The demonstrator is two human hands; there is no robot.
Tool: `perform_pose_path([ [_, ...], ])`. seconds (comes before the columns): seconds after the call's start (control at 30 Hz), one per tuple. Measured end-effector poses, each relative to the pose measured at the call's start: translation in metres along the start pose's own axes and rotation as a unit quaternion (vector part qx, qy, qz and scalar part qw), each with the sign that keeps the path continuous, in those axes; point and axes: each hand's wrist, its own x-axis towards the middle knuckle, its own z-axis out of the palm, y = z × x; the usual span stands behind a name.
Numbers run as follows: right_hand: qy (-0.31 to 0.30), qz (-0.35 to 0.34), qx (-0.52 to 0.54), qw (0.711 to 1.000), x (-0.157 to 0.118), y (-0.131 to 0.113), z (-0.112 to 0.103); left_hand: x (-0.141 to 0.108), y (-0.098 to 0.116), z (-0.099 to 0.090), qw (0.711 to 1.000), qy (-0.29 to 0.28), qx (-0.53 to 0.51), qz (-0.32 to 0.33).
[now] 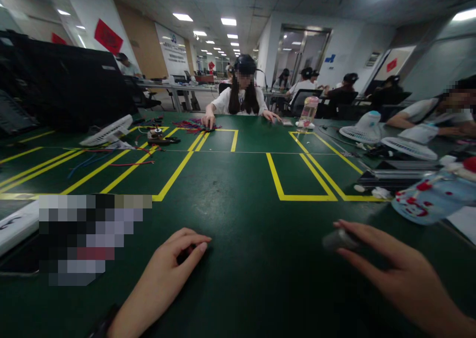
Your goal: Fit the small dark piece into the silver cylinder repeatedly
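Note:
My right hand (394, 268) is at the lower right, its thumb and fingers closed on a small grey cylindrical object (339, 240) that is blurred. At the lower centre-left, my left hand (174, 263) rests near the green table (241, 229) with its fingers curled and the thumb close to the index fingertip. Something small and dark reddish shows between those fingers, too hidden to make out. A dark band circles the left wrist.
Yellow tape (308, 197) marks the table. Wires (132, 163) and a small device (158, 135) lie left, a blue patterned bottle (427, 196) and white fans (409, 147) right. Across the table, a person (241, 100) touches a wire bundle (191, 124).

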Motion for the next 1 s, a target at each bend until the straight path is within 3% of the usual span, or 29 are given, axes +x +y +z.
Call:
perform_pose_path([
  [0.07, -0.062, -0.072, 0.082, 0.992, 0.025, -0.048, 0.018, 0.0, -0.002, 0.001, 1.0, 0.001, 0.006, 0.005],
  [0.13, -0.116, -0.098, 0.149, 0.977, 0.04, -0.084, 0.038, 0.001, -0.003, 0.002, 1.0, 0.001, 0.015, 0.011],
  [0.23, -0.151, -0.087, 0.21, 0.962, 0.047, -0.108, 0.062, 0.001, 0.005, 0.004, 0.999, 0.006, 0.027, 0.026],
  [0.43, -0.138, 0.027, 0.305, 0.942, 0.037, -0.105, 0.08, 0.013, 0.07, 0.025, 0.994, -0.004, -0.001, 0.109],
  [0.57, -0.145, 0.034, 0.311, 0.939, 0.039, -0.105, 0.081, 0.024, 0.095, 0.034, 0.989, -0.01, -0.008, 0.145],
  [0.73, -0.146, 0.016, 0.281, 0.949, 0.038, -0.1, 0.076, 0.025, 0.078, 0.032, 0.991, 0.007, 0.003, 0.134],
  [0.9, -0.133, -0.003, 0.265, 0.955, 0.036, -0.099, 0.077, 0.024, 0.061, 0.046, 0.988, -0.046, 0.092, 0.119],
  [1.0, -0.098, -0.035, 0.249, 0.963, 0.036, -0.096, 0.075, 0.023, 0.057, 0.05, 0.988, -0.056, 0.089, 0.115],
])
